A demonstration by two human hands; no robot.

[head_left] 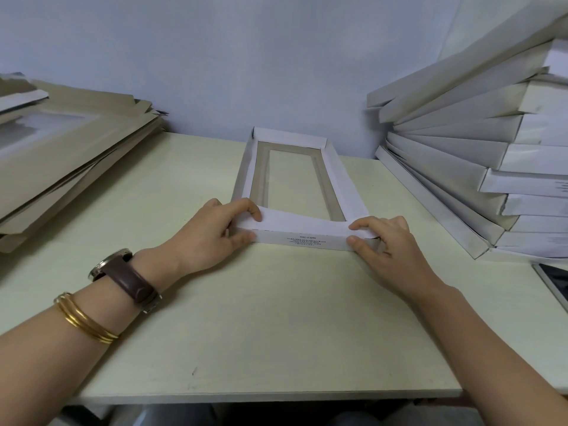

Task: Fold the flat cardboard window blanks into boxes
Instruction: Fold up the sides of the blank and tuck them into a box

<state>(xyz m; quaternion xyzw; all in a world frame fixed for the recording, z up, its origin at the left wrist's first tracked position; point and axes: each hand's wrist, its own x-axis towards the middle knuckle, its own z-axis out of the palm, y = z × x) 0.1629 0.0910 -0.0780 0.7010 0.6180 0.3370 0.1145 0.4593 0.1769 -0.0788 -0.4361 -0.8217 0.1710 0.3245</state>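
Note:
A long white cardboard window box (341,179) lies lengthwise on the pale table (246,318), its side walls and far end wall standing up around a rectangular window. The near end wall carries small printed text. My left hand (215,238) pinches the near left corner, thumb on the outer face and fingers over the folded flap. My right hand (387,244) pinches the near right corner the same way.
A stack of flat brown blanks (70,155) lies at the left, reaching the wall. A tall leaning pile of folded white boxes (479,155) fills the right side. A dark flat object (553,281) pokes in at the right edge.

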